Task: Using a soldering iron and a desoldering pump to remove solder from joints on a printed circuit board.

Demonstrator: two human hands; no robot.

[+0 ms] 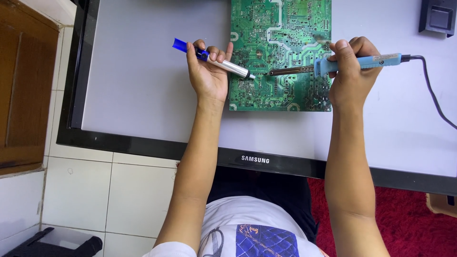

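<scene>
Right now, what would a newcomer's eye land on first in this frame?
The green circuit board at top centre, lying on a pale flat screen panel. Over it, the right hand holds a blue soldering iron and the left hand holds a blue and silver desoldering pump, tips nearly meeting.

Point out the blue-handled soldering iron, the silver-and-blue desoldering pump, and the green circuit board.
Blue-handled soldering iron [366, 62], head view, on its handle.
Silver-and-blue desoldering pump [233, 68], head view, on its silver barrel.
Green circuit board [281, 28], head view, on its bare upper area.
</scene>
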